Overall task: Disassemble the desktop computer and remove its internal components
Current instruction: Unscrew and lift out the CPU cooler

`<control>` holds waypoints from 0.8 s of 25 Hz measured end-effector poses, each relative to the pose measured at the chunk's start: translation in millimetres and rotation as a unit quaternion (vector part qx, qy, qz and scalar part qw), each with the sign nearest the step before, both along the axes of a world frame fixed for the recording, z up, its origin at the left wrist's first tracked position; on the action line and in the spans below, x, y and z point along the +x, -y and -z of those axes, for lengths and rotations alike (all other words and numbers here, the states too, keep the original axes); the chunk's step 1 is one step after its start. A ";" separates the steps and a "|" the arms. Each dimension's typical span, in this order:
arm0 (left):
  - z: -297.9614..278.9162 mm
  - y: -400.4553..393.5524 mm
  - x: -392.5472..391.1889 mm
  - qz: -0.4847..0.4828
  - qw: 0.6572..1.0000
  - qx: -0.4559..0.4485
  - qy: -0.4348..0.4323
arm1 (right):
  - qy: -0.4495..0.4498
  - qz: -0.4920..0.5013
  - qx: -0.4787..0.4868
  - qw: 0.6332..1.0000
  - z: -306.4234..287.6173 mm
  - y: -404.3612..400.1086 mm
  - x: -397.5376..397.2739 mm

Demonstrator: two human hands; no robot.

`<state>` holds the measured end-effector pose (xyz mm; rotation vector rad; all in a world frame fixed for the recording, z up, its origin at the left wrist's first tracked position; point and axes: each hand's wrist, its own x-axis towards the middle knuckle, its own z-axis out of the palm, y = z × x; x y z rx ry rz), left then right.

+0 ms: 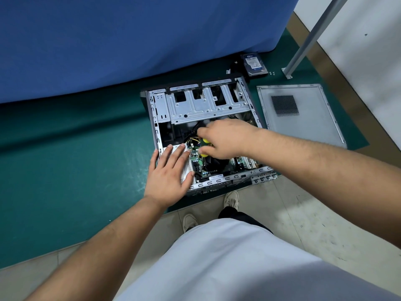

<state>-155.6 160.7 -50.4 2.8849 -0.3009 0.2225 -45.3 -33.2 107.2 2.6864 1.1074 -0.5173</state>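
green mat (76,170), computer case (156,118), side panel (314,118), hard drive (254,63)

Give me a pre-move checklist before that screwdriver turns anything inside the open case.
1. Grey metal side panel off and lying clear of the case: ok.
2. Blue-labelled hard drive already out, on the green mat: ok.
3. Left hand flat on the pale box in the silver metal computer case, steadying it: ok.
4. Right hand has a grip on the yellow-and-green-handled screwdriver: ok.
5. Screwdriver tip seated in a screw: cannot tell, hidden by the hand.
6. Yellow cables clear of the tool: not ok, right beside it.
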 end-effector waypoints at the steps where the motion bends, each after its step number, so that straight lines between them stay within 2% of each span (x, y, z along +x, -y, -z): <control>1: -0.1 0.0 -0.2 0.000 1.000 0.001 -0.001 | 0.055 0.047 -0.003 0.997 4.2 -2.2 -3.8; 3: -0.3 -0.1 0.1 0.000 1.000 0.000 -0.002 | 0.128 0.085 -0.012 0.988 9.7 -6.4 -5.9; 4: -0.4 0.1 0.2 0.000 1.000 0.001 -0.003 | 0.118 0.068 -0.004 0.991 10.7 -7.3 -4.7; 7: -0.7 0.8 0.3 0.000 1.000 -0.001 -0.003 | -0.023 -0.082 -0.015 0.996 2.7 -1.8 3.3; 9: -1.5 0.7 -0.1 0.000 1.000 -0.001 -0.004 | -0.072 -0.104 -0.013 0.992 -4.9 3.1 8.4; 11: -2.2 0.0 -0.1 0.001 1.000 -0.002 -0.006 | -0.034 -0.088 0.011 0.995 -5.4 2.6 6.0; 14: -3.2 0.9 -0.5 0.000 1.000 0.000 -0.009 | 0.132 0.002 -0.005 0.991 7.1 -4.4 -9.0; 16: -3.8 1.2 -0.3 -0.003 1.000 -0.003 -0.006 | 0.172 0.035 0.001 0.985 10.5 -9.1 -10.8; 18: -3.9 0.8 -0.4 -0.001 1.000 -0.003 -0.006 | 0.135 -0.005 0.007 0.991 12.3 -7.3 -2.6; 20: -4.2 0.7 -0.3 0.000 1.000 -0.002 -0.009 | 0.028 -0.081 0.015 0.996 6.7 1.1 6.6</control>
